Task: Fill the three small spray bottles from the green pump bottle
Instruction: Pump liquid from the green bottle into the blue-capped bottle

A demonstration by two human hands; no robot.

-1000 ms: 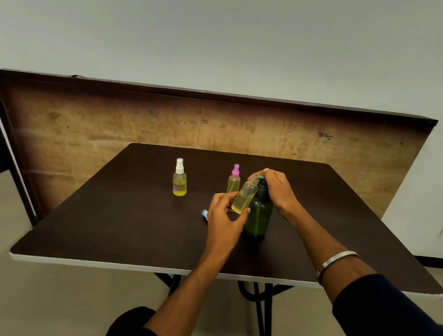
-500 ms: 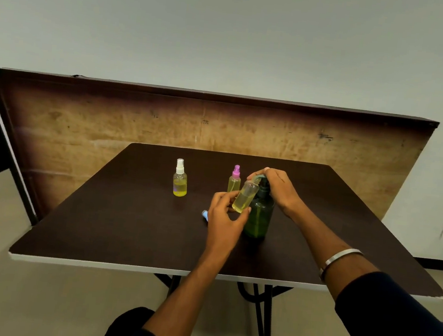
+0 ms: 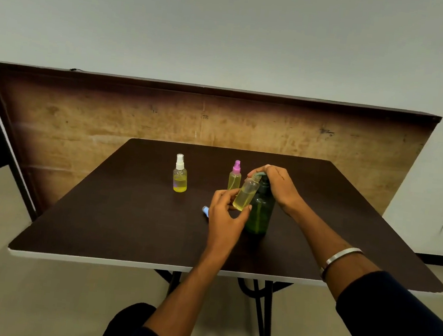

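Green pump bottle (image 3: 260, 212), the thing being drawn from, is seen upright near the middle of the dark surface (image 3: 126, 220), which is backed by a worn brown board (image 3: 110, 119) propped against a pale wall. Its pump head is covered by the right hand (image 3: 276, 183), whose fingers are curled over the top; a metal bangle (image 3: 341, 257) is worn on that forearm. An uncapped spray bottle (image 3: 246, 195), partly filled with yellowish liquid, is held tilted against the pump bottle's left side, its open neck just beneath the nozzle, and is pinched low down by the fingers and thumb of the left hand (image 3: 226, 215). Behind, a pink-capped spray bottle (image 3: 234, 179) is stood just left of the pump, and a white-capped spray bottle (image 3: 180, 174) further left. A small blue cap (image 3: 205, 210) is laid beside the left hand
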